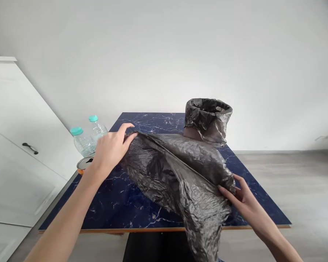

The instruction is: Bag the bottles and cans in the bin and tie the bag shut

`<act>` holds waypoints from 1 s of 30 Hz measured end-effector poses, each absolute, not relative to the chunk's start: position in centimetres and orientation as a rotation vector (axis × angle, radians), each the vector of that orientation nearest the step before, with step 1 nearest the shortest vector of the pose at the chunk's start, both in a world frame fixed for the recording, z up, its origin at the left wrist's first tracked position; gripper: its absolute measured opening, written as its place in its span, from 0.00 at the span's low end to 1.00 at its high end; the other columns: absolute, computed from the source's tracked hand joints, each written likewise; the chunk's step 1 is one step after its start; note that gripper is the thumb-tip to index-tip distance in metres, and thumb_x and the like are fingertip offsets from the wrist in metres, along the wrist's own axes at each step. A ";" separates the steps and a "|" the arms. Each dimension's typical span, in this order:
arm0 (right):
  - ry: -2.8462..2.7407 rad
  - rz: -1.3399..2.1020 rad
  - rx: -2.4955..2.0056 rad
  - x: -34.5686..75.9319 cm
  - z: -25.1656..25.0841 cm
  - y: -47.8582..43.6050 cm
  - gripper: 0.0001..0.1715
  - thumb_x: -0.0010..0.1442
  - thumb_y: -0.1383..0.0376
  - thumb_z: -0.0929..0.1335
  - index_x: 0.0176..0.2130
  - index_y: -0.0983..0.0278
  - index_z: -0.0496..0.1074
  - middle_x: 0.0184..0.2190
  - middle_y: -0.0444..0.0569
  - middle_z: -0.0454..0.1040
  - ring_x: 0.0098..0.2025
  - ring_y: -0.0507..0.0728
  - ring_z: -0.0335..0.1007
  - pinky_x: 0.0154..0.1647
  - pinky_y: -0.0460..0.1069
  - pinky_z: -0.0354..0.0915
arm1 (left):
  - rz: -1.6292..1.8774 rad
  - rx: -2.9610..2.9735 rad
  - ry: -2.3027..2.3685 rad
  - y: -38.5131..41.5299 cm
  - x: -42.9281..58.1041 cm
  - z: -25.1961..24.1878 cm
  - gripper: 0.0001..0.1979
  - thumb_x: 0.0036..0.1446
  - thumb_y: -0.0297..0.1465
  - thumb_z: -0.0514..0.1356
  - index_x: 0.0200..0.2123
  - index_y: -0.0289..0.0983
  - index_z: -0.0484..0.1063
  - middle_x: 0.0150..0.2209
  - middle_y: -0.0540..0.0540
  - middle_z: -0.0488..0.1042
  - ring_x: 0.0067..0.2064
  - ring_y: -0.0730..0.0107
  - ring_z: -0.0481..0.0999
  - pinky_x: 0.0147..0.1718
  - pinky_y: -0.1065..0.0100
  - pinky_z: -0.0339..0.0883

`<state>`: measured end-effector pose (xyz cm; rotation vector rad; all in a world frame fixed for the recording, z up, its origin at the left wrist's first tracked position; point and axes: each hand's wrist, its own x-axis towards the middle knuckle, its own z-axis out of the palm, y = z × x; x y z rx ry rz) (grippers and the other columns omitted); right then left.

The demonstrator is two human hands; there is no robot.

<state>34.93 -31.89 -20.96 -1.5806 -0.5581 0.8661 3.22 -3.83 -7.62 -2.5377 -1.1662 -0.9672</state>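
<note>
A black plastic garbage bag [164, 171] is stretched across the table between my hands, its lower part hanging over the front edge. My left hand [113, 147] pinches the bag's far left corner between thumb and fingers. At the right end, my right hand [240, 196] grips the bag's edge, thumb on top and some fingers hidden behind the plastic. The bag is crumpled, with a long fold running diagonally between the two grips. Behind it stands a bin [192, 134] lined with another black bag [221, 125], folded over its rim.
Two clear plastic bottles [83, 143] with teal caps and an orange can [82, 170] stand at the left of the dark blue marbled table [120, 203]. A white cabinet [13, 163] is close on the left; a wall [153, 54] rises behind.
</note>
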 end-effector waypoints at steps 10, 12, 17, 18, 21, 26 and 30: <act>-0.972 1.084 -1.585 35.0 -21.5 -34.9 0.43 0.62 0.45 0.77 0.68 0.52 0.64 0.46 0.50 0.84 0.40 0.63 0.82 0.44 0.55 0.79 | -0.618 -3.293 -0.836 -15.1 -0.8 -13.9 0.19 0.70 0.46 0.64 0.61 0.49 0.74 0.55 0.45 0.81 0.58 0.52 0.79 0.59 0.54 0.73; -1.081 1.060 -1.686 36.4 -21.6 -35.4 0.34 0.64 0.43 0.75 0.62 0.55 0.73 0.36 0.48 0.83 0.37 0.62 0.80 0.40 0.53 0.77 | -0.385 -3.421 -0.845 -15.9 -1.4 -14.7 0.23 0.66 0.48 0.68 0.61 0.49 0.75 0.55 0.45 0.81 0.58 0.50 0.78 0.59 0.54 0.73; -0.964 0.677 -1.822 39.3 -21.7 -34.4 0.32 0.62 0.37 0.73 0.51 0.57 0.81 0.31 0.47 0.80 0.32 0.60 0.77 0.32 0.50 0.73 | -0.292 -3.574 -0.833 -16.3 -1.7 -15.5 0.13 0.76 0.40 0.54 0.48 0.50 0.79 0.53 0.47 0.82 0.60 0.54 0.77 0.65 0.54 0.69; -0.939 0.673 -1.810 39.4 -21.8 -33.9 0.33 0.60 0.36 0.74 0.50 0.57 0.82 0.34 0.48 0.81 0.34 0.60 0.78 0.33 0.50 0.74 | -0.344 -3.582 -0.869 -16.4 -1.6 -15.8 0.16 0.77 0.39 0.50 0.46 0.49 0.79 0.54 0.47 0.81 0.61 0.55 0.77 0.66 0.53 0.68; -0.950 0.847 -1.730 38.6 -22.0 -32.2 0.36 0.57 0.37 0.76 0.53 0.57 0.82 0.45 0.51 0.83 0.42 0.63 0.81 0.36 0.50 0.76 | -0.598 -3.520 -1.246 -16.6 -0.8 -17.1 0.14 0.78 0.41 0.48 0.49 0.48 0.74 0.56 0.45 0.80 0.62 0.54 0.77 0.64 0.49 0.70; -1.155 1.080 -1.632 35.5 -22.4 -30.1 0.40 0.62 0.43 0.76 0.66 0.56 0.72 0.51 0.52 0.82 0.44 0.61 0.81 0.43 0.53 0.79 | -1.190 -3.410 -1.771 -15.7 2.6 -18.0 0.26 0.71 0.47 0.59 0.64 0.48 0.53 0.59 0.39 0.76 0.54 0.56 0.82 0.53 0.53 0.77; -1.207 1.069 -1.656 33.6 -22.2 -28.9 0.40 0.63 0.41 0.74 0.65 0.55 0.67 0.49 0.51 0.81 0.40 0.61 0.82 0.40 0.55 0.80 | -1.309 -3.309 -1.751 -14.9 4.7 -16.1 0.25 0.70 0.43 0.60 0.64 0.46 0.55 0.52 0.44 0.76 0.48 0.62 0.80 0.52 0.57 0.74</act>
